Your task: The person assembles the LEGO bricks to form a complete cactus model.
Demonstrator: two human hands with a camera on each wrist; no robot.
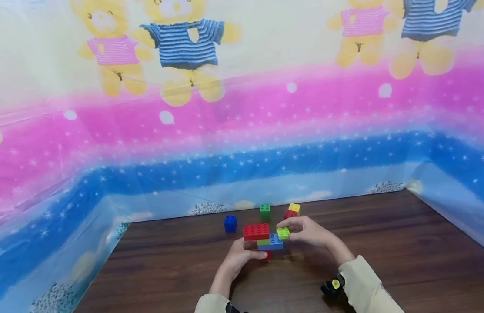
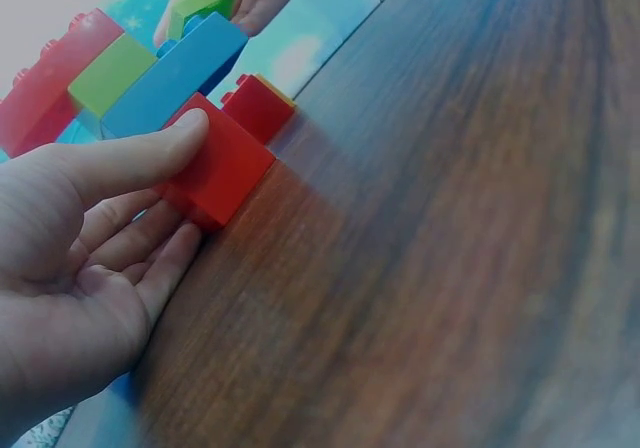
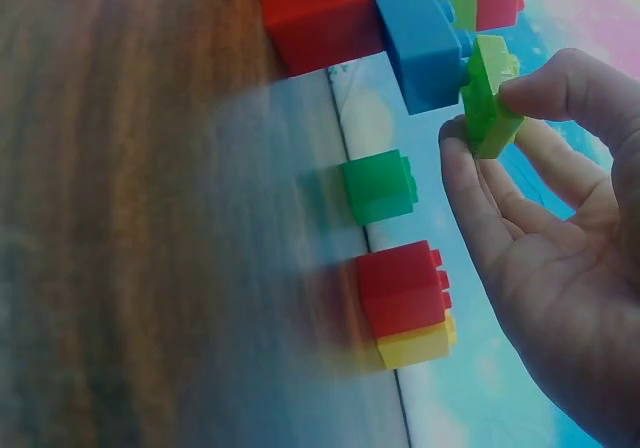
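A stack of toy building bricks stands on the wooden table. At its base is a red brick [image 2: 222, 168], which my left hand [image 1: 237, 257] grips with the thumb on its near face. Across that lies a blue brick [image 1: 276, 241], with a lime brick [image 2: 110, 73] on its left part and a long red brick [image 1: 255, 231] on top, jutting out to the left. My right hand [image 1: 310, 232] pinches a thin lime brick [image 3: 490, 96] between thumb and fingers. This brick is right at the studs of the blue brick's right end, slightly tilted in the right wrist view.
Behind the stack stand a dark blue brick [image 1: 230, 224], a green brick [image 1: 265, 211] and, at the right, a red brick [image 3: 403, 290] beside a yellow brick [image 3: 418, 345]. A patterned cloth [image 1: 242, 174] rises along the back edge of the table [image 1: 167, 269].
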